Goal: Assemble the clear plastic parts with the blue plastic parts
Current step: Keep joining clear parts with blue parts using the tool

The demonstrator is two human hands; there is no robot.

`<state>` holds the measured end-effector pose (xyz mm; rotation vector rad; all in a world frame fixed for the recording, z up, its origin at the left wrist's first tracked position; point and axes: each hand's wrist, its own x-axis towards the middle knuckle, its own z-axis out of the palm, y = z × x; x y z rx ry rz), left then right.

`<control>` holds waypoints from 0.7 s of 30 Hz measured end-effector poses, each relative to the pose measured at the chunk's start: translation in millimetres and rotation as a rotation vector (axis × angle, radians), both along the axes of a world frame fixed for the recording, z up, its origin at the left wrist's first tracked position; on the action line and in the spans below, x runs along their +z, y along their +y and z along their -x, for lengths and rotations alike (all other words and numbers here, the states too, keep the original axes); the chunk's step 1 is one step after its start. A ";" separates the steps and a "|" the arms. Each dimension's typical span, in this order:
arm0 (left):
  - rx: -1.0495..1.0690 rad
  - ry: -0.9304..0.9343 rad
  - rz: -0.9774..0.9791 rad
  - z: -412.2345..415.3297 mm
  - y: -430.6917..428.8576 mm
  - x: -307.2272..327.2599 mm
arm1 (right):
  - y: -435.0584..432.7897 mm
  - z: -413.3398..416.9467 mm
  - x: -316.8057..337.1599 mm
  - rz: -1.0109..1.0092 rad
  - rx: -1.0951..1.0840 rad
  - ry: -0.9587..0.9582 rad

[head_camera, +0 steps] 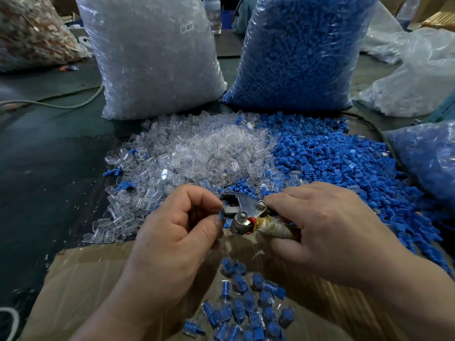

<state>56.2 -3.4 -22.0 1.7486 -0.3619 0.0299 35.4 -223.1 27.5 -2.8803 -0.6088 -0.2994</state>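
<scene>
Dark green worktable [49, 168], cluttered, carrying all stock listed below.

Two tall clear plastic sacks, upright at 12 o'clock: one of clear plastic parts [155, 55], one of blue plastic parts [300, 50], standing side by side.

Loose heap of clear plastic sleeves [187, 153] at centre; loose heap of blue ribbed plastic plugs [344, 163] touching it at 3 o'clock.

Flattened brown cardboard sheet [86, 279] at 6 o'clock, bearing finished blue-in-clear assemblies [248, 303].

Left hand [177, 227]: thumb and forefinger pinched shut on a small blue piece [224, 216] at the tool's nose; whether a clear sleeve is on it cannot be told.

Right hand [327, 227]: fist closed round the tape-wrapped handle of a small metal crimping tool [242, 212].

Handling note: seat the piece squarely in the tool's nose, keep fingertips clear of the jaws, squeeze evenly, release over the cardboard.
</scene>
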 end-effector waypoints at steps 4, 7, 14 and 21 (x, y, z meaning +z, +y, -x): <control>0.016 -0.012 0.020 -1.3 -1.1 -2.5 | -1.3 0.5 0.2 0.026 0.007 -0.005; 0.015 -0.022 0.020 -1.5 -1.9 -2.8 | -1.4 -0.9 -1.4 0.034 0.017 -0.012; 0.012 -0.017 -0.008 0.3 -3.1 -0.4 | -2.5 -0.1 -1.5 0.027 -0.008 0.014; 0.021 -0.042 -0.020 2.6 -6.0 2.6 | -2.3 2.2 0.1 0.011 -0.020 0.026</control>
